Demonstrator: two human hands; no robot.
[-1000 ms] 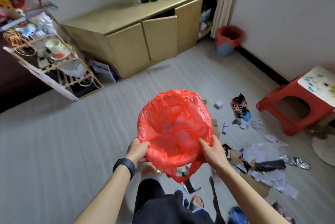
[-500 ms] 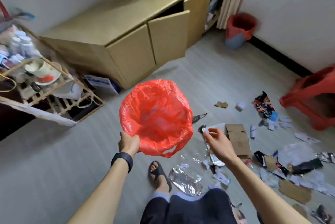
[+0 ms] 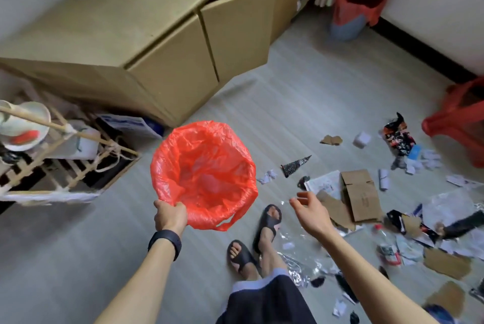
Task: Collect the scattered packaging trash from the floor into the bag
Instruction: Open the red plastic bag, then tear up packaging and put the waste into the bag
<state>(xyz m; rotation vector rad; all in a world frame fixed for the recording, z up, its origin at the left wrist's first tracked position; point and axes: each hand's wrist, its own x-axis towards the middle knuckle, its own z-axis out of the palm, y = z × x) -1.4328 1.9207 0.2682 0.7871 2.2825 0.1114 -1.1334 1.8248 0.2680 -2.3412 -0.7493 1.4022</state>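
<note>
The left grip (image 3: 170, 216) clutches the near rim of the red bag (image 3: 207, 166). The right grip (image 3: 311, 211), fingers loosely spread and holding nothing, hovers beside the cardboard (image 3: 362, 198) on the floor (image 3: 288, 114).

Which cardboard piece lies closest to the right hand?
The plain brown strip just beyond the right hand, tucked against the larger flattened box; other scraps lie farther off.

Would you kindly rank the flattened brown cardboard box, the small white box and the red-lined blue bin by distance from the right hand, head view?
1. flattened brown cardboard box, just right of the right hand
2. small white box, mid-floor beyond it
3. red-lined blue bin, far corner
</note>
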